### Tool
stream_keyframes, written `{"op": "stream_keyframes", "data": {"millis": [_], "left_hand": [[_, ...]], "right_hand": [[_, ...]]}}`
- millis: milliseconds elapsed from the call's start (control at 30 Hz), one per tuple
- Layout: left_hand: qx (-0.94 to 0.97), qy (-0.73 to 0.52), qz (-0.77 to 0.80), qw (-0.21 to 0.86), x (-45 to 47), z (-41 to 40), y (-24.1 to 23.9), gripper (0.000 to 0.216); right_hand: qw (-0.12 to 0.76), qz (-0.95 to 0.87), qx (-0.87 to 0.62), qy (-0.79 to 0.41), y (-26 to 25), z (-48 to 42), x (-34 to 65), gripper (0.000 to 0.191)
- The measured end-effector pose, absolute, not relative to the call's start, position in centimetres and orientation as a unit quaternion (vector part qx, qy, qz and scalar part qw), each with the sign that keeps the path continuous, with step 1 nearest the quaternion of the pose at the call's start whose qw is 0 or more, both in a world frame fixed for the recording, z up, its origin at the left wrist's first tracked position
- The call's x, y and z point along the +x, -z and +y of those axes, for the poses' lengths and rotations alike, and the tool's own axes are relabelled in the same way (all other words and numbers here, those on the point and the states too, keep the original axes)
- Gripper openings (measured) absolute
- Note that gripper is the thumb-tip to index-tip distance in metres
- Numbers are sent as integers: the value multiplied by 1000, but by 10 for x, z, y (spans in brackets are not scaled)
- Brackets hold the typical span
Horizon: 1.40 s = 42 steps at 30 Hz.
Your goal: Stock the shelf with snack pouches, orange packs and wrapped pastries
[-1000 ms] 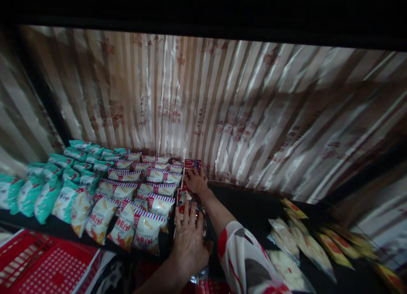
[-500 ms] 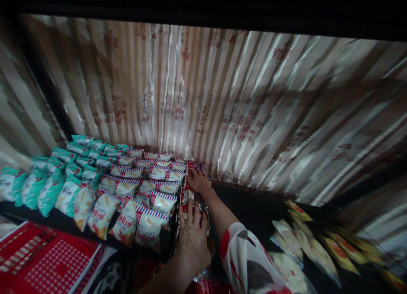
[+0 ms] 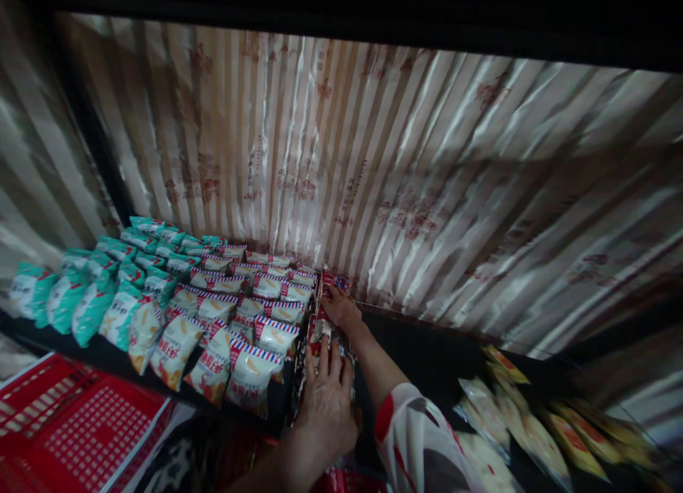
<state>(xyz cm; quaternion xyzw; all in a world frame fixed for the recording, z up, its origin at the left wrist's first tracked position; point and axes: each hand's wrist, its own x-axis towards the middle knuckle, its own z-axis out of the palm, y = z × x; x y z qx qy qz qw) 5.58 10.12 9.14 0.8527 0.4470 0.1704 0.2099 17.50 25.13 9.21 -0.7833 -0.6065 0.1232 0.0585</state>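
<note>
My left hand [image 3: 326,400] lies on the near end of a narrow row of dark red packets [image 3: 316,331], fingers stretched out and slightly apart. Farther back, my right hand [image 3: 340,309] rests on the rear of the same row, its fingers spread over a red packet [image 3: 335,279]. The hands hide much of the row, so the packets' kind is unclear. Directly left of it stand several white snack bags [image 3: 250,375] with red and blue striped tops.
Teal snack bags [image 3: 67,304] fill the shelf's left end. Clear and yellow packets [image 3: 576,436] lie to the right on the dark shelf [image 3: 421,343]. A red basket [image 3: 101,429] is below at left. Striped wrapping [image 3: 299,137] covers the back.
The view has shifted slightly, moving the shelf's left side up and right in the picture. Both hands stay on the red packet row, with little change in their pose.
</note>
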Motion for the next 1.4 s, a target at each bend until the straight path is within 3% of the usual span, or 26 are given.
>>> {"op": "stream_keyframes", "data": {"millis": [867,1400], "left_hand": [[853,-181,469,142,54,103,-71,66],[849,-167,482,134,53,100,-83,63]], "right_hand": [[40,-617,-779,-100,-90,255,161,52],[53,-608,-775,-160,-85,265,166,59]]}}
